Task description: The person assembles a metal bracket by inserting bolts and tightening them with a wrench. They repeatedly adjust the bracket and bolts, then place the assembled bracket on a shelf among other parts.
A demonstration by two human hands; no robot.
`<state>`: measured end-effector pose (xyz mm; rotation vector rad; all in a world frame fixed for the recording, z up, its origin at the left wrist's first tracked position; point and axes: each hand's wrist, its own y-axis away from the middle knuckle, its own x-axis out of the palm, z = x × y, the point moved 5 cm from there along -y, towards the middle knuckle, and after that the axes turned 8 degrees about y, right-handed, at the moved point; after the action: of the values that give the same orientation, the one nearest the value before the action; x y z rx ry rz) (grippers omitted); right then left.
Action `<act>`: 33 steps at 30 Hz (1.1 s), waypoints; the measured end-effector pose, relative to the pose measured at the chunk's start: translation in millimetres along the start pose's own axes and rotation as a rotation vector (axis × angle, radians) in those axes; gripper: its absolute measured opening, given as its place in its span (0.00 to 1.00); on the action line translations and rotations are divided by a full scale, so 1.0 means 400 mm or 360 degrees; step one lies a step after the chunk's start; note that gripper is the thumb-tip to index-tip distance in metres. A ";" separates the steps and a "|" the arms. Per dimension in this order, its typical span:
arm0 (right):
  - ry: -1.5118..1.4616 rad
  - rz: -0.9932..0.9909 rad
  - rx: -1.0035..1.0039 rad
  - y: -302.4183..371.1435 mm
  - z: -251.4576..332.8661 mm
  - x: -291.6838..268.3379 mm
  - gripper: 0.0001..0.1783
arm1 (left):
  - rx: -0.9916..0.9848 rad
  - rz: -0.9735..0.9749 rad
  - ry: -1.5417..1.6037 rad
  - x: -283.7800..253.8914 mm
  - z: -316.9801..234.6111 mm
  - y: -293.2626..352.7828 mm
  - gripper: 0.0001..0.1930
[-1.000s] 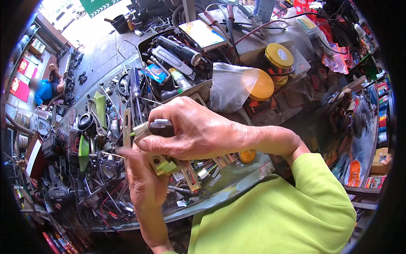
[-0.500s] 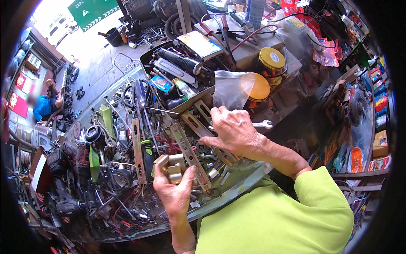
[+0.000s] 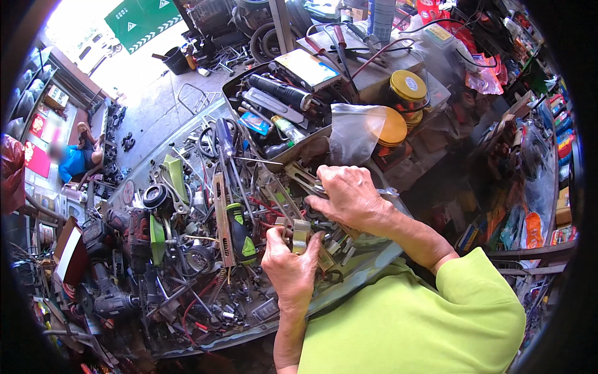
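My left hand (image 3: 290, 269) is closed around a brass-coloured bent metal piece (image 3: 301, 237), gripped between thumb and fingers above the cluttered bench. Just to the right and a little farther away, my right hand (image 3: 354, 198) is closed on a wrench (image 3: 390, 192); one end pokes out past the little-finger side, and the palm hides the rest. Beneath both hands lie slotted metal bars (image 3: 283, 201) and small loose hardware. A green-and-black handled tool (image 3: 242, 232) lies left of the metal piece.
Power drills (image 3: 115, 299) and loose parts crowd the bench's left side. Beyond my hands stand a tool-filled metal box (image 3: 299, 149), a clear plastic bag (image 3: 352, 134) and yellow-lidded jars (image 3: 408, 85). A person in blue (image 3: 78, 163) sits at far left.
My left hand has moved right and slightly up with the metal piece, coming closer to my right hand. My right hand still holds the wrench. The whole view has shifted a little.
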<state>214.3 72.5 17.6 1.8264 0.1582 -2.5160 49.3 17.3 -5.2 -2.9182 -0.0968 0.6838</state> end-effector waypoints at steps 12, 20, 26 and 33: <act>0.0218 -0.0110 -0.0041 0.008 0.012 -0.007 0.27 | -0.0164 -0.0093 0.0370 -0.014 -0.019 0.007 0.21; 0.0231 -0.0076 -0.0115 0.003 0.040 -0.002 0.21 | -0.0536 0.0239 0.2189 -0.037 0.028 0.008 0.15; 0.0303 -0.0074 -0.0180 0.003 0.061 0.015 0.21 | -0.0459 0.0154 0.2623 -0.052 0.031 0.011 0.26; 0.0272 -0.0094 -0.0159 -0.002 0.059 -0.012 0.21 | -0.0463 0.0355 0.2733 -0.035 0.053 0.019 0.26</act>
<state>193.3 70.6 29.5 2.0231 0.3400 -2.3387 27.7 11.1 -19.1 -2.6543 0.3267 -1.9235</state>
